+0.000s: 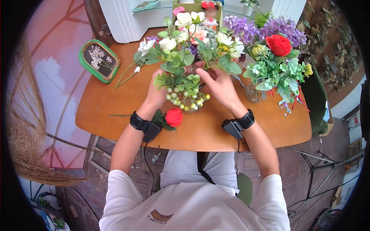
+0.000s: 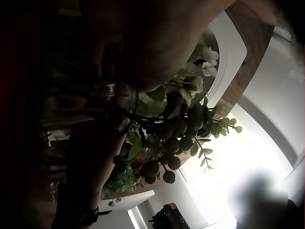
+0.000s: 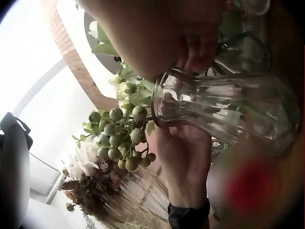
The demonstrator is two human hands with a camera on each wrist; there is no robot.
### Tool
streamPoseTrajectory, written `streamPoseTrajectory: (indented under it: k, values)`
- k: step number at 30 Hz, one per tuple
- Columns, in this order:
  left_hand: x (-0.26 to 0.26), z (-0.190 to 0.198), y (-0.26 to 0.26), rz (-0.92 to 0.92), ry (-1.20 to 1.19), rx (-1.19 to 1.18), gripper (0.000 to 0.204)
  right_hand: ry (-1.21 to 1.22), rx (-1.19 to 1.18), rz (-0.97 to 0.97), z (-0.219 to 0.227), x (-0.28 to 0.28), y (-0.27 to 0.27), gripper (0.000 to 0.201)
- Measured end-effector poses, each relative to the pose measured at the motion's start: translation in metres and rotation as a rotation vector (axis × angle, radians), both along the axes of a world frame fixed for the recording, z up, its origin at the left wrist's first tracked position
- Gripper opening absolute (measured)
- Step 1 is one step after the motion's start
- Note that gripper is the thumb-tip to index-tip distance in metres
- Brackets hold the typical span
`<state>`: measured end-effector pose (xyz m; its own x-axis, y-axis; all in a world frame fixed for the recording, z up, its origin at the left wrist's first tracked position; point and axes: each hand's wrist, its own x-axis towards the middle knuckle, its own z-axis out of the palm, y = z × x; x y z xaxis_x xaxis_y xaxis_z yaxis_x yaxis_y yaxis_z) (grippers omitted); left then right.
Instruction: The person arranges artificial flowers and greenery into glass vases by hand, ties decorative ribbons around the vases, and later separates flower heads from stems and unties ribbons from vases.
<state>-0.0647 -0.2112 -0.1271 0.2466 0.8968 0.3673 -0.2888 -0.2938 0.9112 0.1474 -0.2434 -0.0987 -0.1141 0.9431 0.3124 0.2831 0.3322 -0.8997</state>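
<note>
A ribbed clear glass vase [image 3: 224, 105] stands between my hands, holding a bouquet of white roses [image 1: 167, 44], eucalyptus leaves [image 1: 175, 61] and a drooping sprig of green berries [image 1: 187, 98]. My left hand [image 1: 156, 92] cups one side of the vase near its neck, its fingers partly hidden behind glass and leaves. From the other side my right hand [image 1: 221, 86] curves round the neck, with its thumb raised among the foliage. In the right wrist view, berries hang just past the vase's rim. A loose red rose [image 1: 174, 117] lies on the table beside my left wrist.
To the right stands a second glass vase [image 1: 253, 93] with a red rose [image 1: 278, 45] and purple flowers [image 1: 283, 30]. A green framed flower picture [image 1: 99, 61] lies at the table's left end. A white-flowered stem [image 1: 124, 79] rests nearby. Behind is a white shelf unit [image 1: 123, 19].
</note>
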Motion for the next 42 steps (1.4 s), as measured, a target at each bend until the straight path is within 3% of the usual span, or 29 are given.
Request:
streamPoseTrajectory:
  k: [2, 5, 10, 12, 16, 19, 22, 24, 25, 27, 29, 33, 37, 42]
  values:
    - [-0.002, -0.004, 0.002, 0.023, -0.013, 0.005, 0.022, 0.021, 0.091, -0.002, -0.001, 0.0, -0.003, 0.039]
    - [-0.004, -0.007, 0.004, 0.066, 0.086, 0.095, 0.026, 0.186, -0.029, -0.012, 0.001, 0.003, -0.009, 0.035]
    - [-0.003, 0.01, -0.011, -0.112, -0.078, -0.005, 0.025, 0.231, -0.044, -0.022, 0.002, 0.003, -0.014, 0.036]
    - [0.0, 0.004, -0.012, -0.031, -0.107, -0.054, 0.029, 0.186, -0.128, -0.069, 0.001, 0.007, -0.017, 0.033]
    - [-0.002, 0.001, -0.01, -0.062, -0.133, 0.032, 0.031, 0.056, 0.093, -0.074, -0.026, 0.026, -0.022, 0.025]
    - [-0.002, -0.005, -0.006, -0.054, -0.056, -0.01, 0.032, -0.015, 0.204, -0.079, -0.011, 0.014, -0.038, 0.021]
    - [0.001, 0.002, -0.011, -0.046, -0.06, -0.005, 0.035, -0.12, 0.36, 0.001, -0.004, 0.013, -0.037, 0.038]
    - [0.003, -0.001, -0.012, -0.017, -0.142, 0.044, 0.029, -0.086, 0.392, 0.029, 0.011, -0.004, -0.043, 0.059]
    - [0.003, -0.001, -0.012, -0.016, -0.145, 0.044, 0.029, -0.182, 0.382, 0.061, 0.016, -0.006, -0.046, 0.074]
    - [0.003, 0.002, -0.012, -0.007, -0.1, -0.064, 0.018, -0.27, 0.391, 0.056, 0.018, -0.011, -0.048, 0.075]
    - [0.001, 0.001, -0.012, -0.002, -0.075, -0.021, 0.016, -0.346, 0.399, 0.05, 0.018, -0.015, -0.049, 0.076]
    - [0.0, -0.002, -0.013, 0.029, -0.045, 0.153, 0.017, -0.384, 0.397, 0.068, 0.027, -0.02, -0.05, 0.067]
    - [-0.002, -0.002, -0.015, -0.067, -0.076, 0.021, 0.019, -0.461, 0.486, 0.064, 0.035, -0.026, -0.051, 0.061]
    - [0.0, -0.008, -0.013, -0.055, -0.088, 0.084, 0.02, -0.513, 0.498, 0.081, 0.038, -0.028, -0.05, 0.065]
